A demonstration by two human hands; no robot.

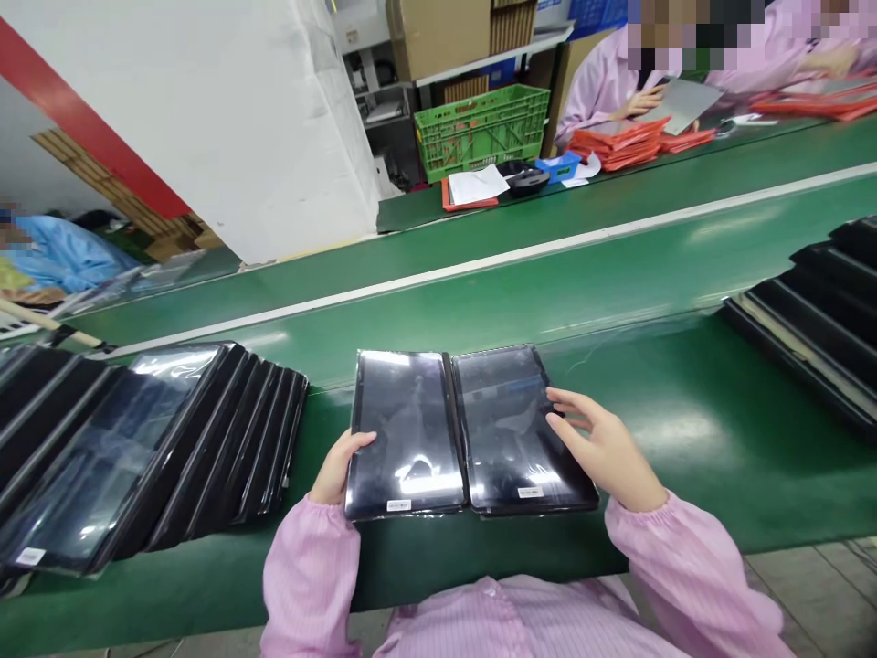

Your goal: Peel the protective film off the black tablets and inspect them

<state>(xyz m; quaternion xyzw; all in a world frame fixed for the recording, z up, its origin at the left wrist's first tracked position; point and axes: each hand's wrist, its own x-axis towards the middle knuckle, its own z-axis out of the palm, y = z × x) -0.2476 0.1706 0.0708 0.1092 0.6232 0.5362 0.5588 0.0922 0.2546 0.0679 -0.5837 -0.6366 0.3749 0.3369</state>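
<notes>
Green line table (685, 475), tile floor (815, 594) just past its near edge. Pink striped sleeves at the bottom of the view: left sleeve (308, 576), right sleeve (685, 567).

Two black tablets lie flat on the table, side by side and touching, directly in front of the person, both in clear film with a small white label near the bottom edge. Left hand (335, 466) is on the left tablet (406, 434): left fingers (360, 443) curl over its left edge, gripping it. Right hand (603, 448) is over the right tablet (524, 429): right fingers (565, 411) spread wide, holding nothing; cannot tell if the tips touch the screen.

Left stack (143, 448) of overlapping filmed tablets sits just beside the left tablet. Right stack (801, 311) sits well off to the right.

Beyond: white strip (438, 274), then a second green table (617, 183) with orange packets (617, 144). Co-worker in a pink sleeve (589, 91) holds a grey sheet (678, 102). Green crate (481, 131) and cardboard box (431, 37) at the back.
</notes>
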